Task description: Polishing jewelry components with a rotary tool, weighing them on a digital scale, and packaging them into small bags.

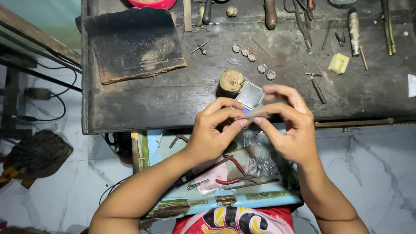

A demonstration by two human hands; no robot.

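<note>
Head cam: L hand (211,135) + R hand (289,122) on clear bag (255,114)

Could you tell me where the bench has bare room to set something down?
Free: the bench front strip, between the charred pad and the wooden stump; also right of the small hammer. Crowded: the back edge with pliers, and around the ring pieces.
</note>
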